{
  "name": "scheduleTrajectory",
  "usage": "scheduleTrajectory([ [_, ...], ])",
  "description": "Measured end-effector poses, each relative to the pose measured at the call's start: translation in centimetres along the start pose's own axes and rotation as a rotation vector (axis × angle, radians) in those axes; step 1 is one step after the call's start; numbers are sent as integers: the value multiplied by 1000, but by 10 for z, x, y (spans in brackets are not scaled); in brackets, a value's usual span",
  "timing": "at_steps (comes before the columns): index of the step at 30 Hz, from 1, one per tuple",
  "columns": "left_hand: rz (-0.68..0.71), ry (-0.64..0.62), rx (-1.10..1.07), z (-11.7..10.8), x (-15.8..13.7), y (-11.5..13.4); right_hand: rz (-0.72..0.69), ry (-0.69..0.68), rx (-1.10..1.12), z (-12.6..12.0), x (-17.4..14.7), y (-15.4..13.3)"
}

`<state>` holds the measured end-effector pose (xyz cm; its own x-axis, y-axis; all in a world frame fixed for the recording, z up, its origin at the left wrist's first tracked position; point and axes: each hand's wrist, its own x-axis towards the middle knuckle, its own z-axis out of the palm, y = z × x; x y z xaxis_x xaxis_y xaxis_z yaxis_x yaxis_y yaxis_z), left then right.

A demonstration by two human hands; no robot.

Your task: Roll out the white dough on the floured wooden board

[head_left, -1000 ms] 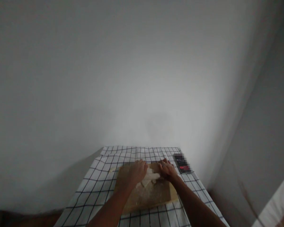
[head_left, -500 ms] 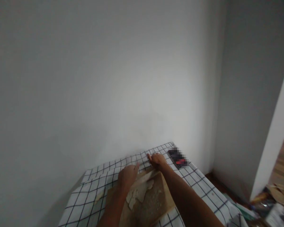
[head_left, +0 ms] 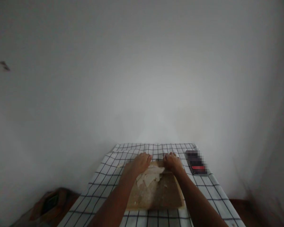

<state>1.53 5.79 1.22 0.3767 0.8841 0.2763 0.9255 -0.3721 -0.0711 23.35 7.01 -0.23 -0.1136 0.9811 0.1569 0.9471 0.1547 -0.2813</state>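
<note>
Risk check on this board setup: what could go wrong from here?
1. The wooden board lies on a checked cloth; if the cloth shifts under a push, the board might slide with it.
2. The pale sheet on the board has ragged edges, so it may tear further if dragged.
3. The dark flat device lies near the right hand and could get bumped.

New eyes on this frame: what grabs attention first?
Likely the two bare forearms reaching up from the bottom edge, the left hand and right hand at the far part of a wooden board, with a thin, ragged, pale dough-like sheet on it. Then the black-and-white checked tablecloth underneath, and a dark, partly pixelated rectangular object with a red patch, right of the right hand.
</note>
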Motion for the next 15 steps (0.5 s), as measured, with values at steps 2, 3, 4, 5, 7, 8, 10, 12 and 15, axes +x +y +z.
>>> scheduleTrajectory([
  [2, 112, 51, 29, 6, -8, -4, -2, 22, -18, -3, -8, -2],
  [3, 128, 84, 35, 9, -11, -5, -2, 30, -28, -4, -12, -4],
  [4, 119, 124, 39, 13, -15, -6, 4, 30, -35, -6, -16, -5],
  [5, 101, 166, 42, 16, -18, -6, 14, 23, -40, -8, -20, -5],
  [7, 80, 227, 51, 21, -26, -2, 26, -1, -48, -11, -29, -7],
  [8, 70, 249, 57, 22, -29, 1, 25, -10, -55, -13, -34, -7],
  [10, 27, 277, 59, 25, -38, 8, 28, -21, -76, -14, -44, -7],
  [12, -45, 305, 46, 27, -48, 15, 32, -10, -93, -15, -55, -7],
  [15, -82, 357, 12, 27, -61, 24, 15, 46, -96, -13, -74, -7],
])
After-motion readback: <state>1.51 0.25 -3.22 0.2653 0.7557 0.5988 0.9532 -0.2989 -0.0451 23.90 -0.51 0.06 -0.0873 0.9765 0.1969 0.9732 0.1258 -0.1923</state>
